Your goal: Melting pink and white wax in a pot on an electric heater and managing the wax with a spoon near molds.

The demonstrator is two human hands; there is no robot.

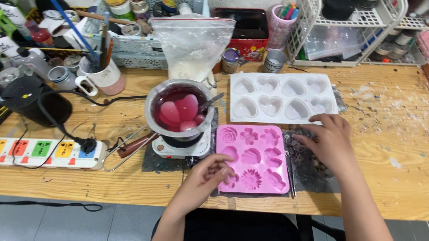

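A pink silicone mould (252, 156) with flower-shaped hollows lies near the front edge of the wooden table (398, 181). My left hand (209, 174) rests at its front left corner, fingers curled against the edge. My right hand (326, 142) lies to its right, palm down, fingers on a dark mat (305, 168) strewn with small bits. Behind it lies a white mould (281, 98) with heart-shaped hollows. A metal pot (178, 108) of dark red liquid with pink heart pieces stands on a small hot plate (181, 146), a utensil leaning in it.
A power strip (33, 151) with a black plug sits at the left. A clear bag of white flakes (192, 45), a mug of brushes (103, 76), bottles, crates and a white wire rack (344, 28) crowd the back. White crumbs speckle the right of the table.
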